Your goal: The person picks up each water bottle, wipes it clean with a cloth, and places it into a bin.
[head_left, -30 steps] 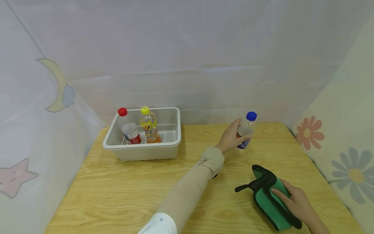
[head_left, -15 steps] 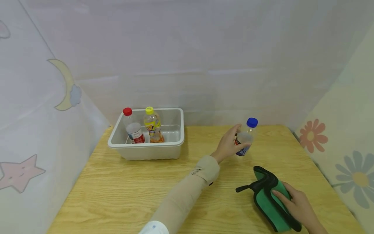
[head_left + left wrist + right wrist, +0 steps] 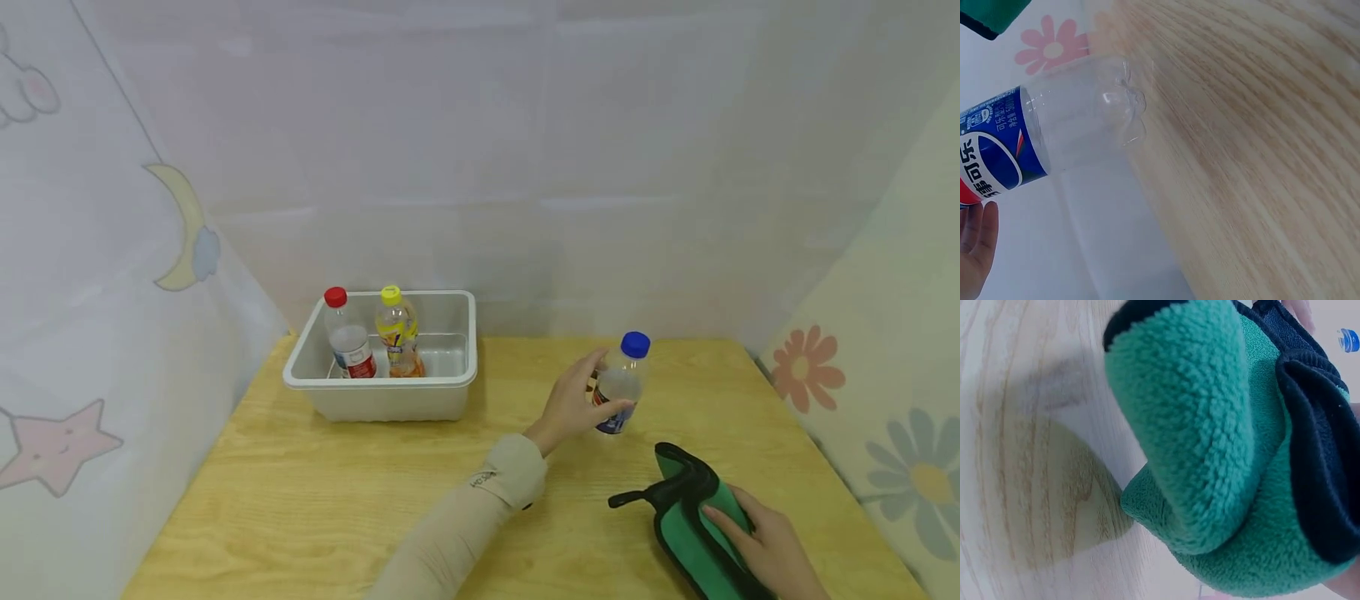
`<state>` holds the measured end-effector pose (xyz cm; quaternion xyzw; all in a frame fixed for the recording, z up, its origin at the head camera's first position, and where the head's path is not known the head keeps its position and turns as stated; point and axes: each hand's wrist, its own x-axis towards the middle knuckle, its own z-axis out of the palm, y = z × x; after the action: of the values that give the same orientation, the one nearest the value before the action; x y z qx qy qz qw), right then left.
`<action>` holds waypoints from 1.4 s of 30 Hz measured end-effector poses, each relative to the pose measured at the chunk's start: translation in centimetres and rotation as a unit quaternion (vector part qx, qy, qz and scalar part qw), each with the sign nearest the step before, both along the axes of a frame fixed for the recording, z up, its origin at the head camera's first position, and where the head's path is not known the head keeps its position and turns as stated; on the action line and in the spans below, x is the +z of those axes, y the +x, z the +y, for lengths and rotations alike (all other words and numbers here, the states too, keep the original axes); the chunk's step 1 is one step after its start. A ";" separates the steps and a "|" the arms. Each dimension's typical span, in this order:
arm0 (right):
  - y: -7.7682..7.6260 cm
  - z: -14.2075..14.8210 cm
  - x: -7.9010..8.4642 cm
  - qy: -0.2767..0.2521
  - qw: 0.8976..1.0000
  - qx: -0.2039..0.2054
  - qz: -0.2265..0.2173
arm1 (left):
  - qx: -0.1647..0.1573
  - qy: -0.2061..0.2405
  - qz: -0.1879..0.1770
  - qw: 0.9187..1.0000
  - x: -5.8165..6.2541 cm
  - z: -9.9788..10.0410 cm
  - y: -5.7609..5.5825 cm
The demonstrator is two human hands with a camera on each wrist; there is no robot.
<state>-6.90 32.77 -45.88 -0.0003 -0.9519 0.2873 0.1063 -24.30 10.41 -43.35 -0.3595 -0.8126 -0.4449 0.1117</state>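
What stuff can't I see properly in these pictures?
Head view: the bottoms of the red-capped bottle and yellow-capped bottle, hidden by the front of the white tub.
Head view: most fingertips of the right hand, hidden by the green cloth.
Left wrist view: the rest of the cola bottle's label, cut off by the left edge.
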 end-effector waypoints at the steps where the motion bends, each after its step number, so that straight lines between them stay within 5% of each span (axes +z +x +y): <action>1: 0.1 0.0 0.0 -0.001 1.000 0.000 -0.008 | -0.001 0.002 -0.001 1.000 -0.1 -0.1 0.2; 9: 0.5 0.2 -0.6 0.002 0.999 -0.011 -0.034 | -0.026 0.043 0.006 0.999 -0.5 -1.3 1.7; 18: 0.3 -0.2 -0.8 -0.007 0.999 -0.018 -0.032 | -0.031 0.032 0.039 0.998 -0.6 -2.9 2.9; 34: -0.9 -2.2 0.2 -0.054 0.998 -0.021 0.023 | -0.054 0.039 0.025 0.998 -0.4 -6.0 3.5; 42: -1.3 -3.3 0.2 -0.085 0.990 -0.015 0.113 | -0.062 0.013 0.011 0.998 -0.5 -7.6 4.2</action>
<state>-8.22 29.49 -45.70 0.0092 -0.9056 0.3641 0.2172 -20.10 2.85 -43.80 -0.4121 -0.7821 -0.4572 0.0974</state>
